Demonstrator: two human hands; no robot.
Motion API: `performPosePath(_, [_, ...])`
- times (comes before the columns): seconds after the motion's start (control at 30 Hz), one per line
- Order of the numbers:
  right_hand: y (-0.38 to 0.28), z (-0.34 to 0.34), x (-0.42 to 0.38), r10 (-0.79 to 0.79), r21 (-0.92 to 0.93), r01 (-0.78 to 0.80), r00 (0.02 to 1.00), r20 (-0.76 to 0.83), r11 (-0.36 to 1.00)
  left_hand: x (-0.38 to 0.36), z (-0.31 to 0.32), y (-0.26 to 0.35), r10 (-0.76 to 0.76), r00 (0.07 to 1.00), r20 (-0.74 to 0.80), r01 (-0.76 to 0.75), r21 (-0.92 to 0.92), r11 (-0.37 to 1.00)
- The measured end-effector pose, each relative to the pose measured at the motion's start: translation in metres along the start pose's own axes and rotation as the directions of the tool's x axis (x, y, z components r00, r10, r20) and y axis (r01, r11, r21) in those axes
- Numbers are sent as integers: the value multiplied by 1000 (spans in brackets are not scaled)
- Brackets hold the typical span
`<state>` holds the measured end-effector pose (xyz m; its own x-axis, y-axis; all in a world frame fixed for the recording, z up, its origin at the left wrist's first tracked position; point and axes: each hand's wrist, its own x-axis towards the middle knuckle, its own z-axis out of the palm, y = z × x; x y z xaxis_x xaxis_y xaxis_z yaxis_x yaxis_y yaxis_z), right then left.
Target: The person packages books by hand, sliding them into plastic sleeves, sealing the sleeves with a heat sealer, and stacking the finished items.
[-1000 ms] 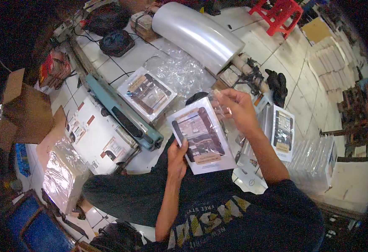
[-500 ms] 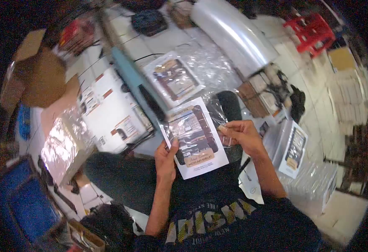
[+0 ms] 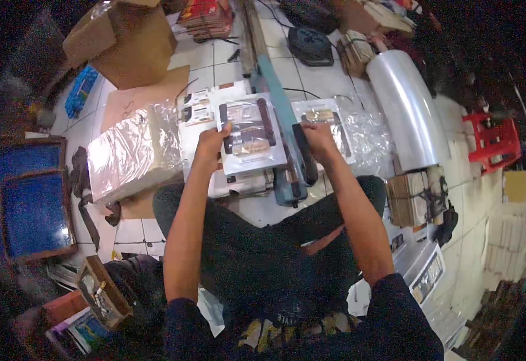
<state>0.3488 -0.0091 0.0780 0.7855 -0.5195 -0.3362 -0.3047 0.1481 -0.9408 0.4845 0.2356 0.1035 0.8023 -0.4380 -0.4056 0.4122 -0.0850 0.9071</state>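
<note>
Head view: the person's L hand (image 3: 213,146) pinches the L edge of a white book (image 3: 250,133) w/ a dark-framed cover pic, thumb on top. The book sits just L of the teal bar sealer (image 3: 273,93), above a printed stack (image 3: 203,114). R hand (image 3: 321,142) is at the sealer's dark strip (image 3: 304,157), fingers curled in; can't tell what, if anything, they pinch. A 2nd book (image 3: 342,132) lies R of the sealer, partly behind the R hand, next to crumpled clear film (image 3: 368,141) & 1 big film roll (image 3: 406,111).
</note>
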Motion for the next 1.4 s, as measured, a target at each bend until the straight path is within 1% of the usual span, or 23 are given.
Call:
performPosePath(0.03, [-6,5,9,-29,-108,29,1000,-3,994,8,-5,-4,45,999,21,-43,-81,996])
performPosePath(0.07, [-8,3,9,-49,-201,40,998,-39,979,13,-7,-9,41,999,13,-39,-94,995])
performPosePath(0.13, [-12,4,4,-51,-267,45,999,-14,963,9,-6,-7,-54,998,-11,54,-27,998])
performPosePath(0.2, [-9,4,3,-53,-275,46,998,-16,960,7,-4,-9,-59,998,11,60,-90,994])
performPosePath(0.27, [-9,1,3,-69,-277,59,997,-26,959,9,-2,-11,13,999,-34,-13,22,1000])
performPosePath(0.3, [-11,-3,1,-187,-387,163,982,-24,908,9,-1,-10,13,999,-35,-12,19,1000])
performPosePath(0.33, [-23,2,-8,-302,-491,259,953,-9,831,7,0,-9,2,999,-46,2,88,996])
performPosePath(0.4, [-66,16,-49,-241,-259,194,957,-164,946,7,-2,-5,-18,997,-75,34,220,975])
performPosePath(0.47, [-109,31,-97,-232,-282,180,958,-165,942,8,-4,-8,7,998,-67,7,208,978])
performPosePath(0.5, [-106,39,-111,-223,-282,170,960,-168,944,8,-4,-11,34,998,-50,-23,206,978])
performPosePath(0.53, [-101,49,-124,-394,-503,264,903,-170,823,11,-4,-14,26,999,-43,-16,209,978])
performPosePath(0.57, [-97,54,-132,-551,-698,319,824,-130,642,14,-4,-17,15,998,-61,-3,194,981])
performPosePath(0.6, [-93,57,-136,-550,-700,311,824,-138,642,16,-2,-19,7,997,-79,7,178,984])
performPosePath(0.67, [-82,60,-137,-428,-706,213,893,-140,676,18,-3,-22,29,996,-79,-16,162,987])
performPosePath(0.73, [-62,58,-133,-415,-683,228,902,-120,694,19,-11,-32,92,996,6,-92,122,988])
performPosePath(0.83, [-36,56,-127,-413,-717,198,900,-137,668,16,-8,-28,56,998,-15,-54,108,993])
performPosePath(0.97, [-16,56,-121,-453,-700,255,885,-108,667,12,-5,-23,77,996,-46,-71,117,991])
performPosePath(1.03, [-16,57,-121,-476,-698,274,872,-109,662,18,-6,-26,112,991,-72,-88,275,957])
performPosePath(1.07, [-17,56,-121,-478,-674,292,873,-103,679,19,-6,-30,104,992,-67,-82,275,958])
performPosePath(1.13, [-17,55,-121,-478,-652,305,873,-100,694,7,-1,-15,42,990,-136,-1,286,958])
performPosePath(1.2, [-15,56,-120,-489,-630,320,866,-109,707,4,1,-12,54,990,-127,-19,261,965])
performPosePath(1.27, [-13,55,-118,-485,-630,320,868,-103,708,1,5,-7,42,983,-177,7,265,964])
performPosePath(1.4, [-12,55,-120,-490,-617,323,863,-118,718,8,5,-14,50,985,-168,-13,212,977])
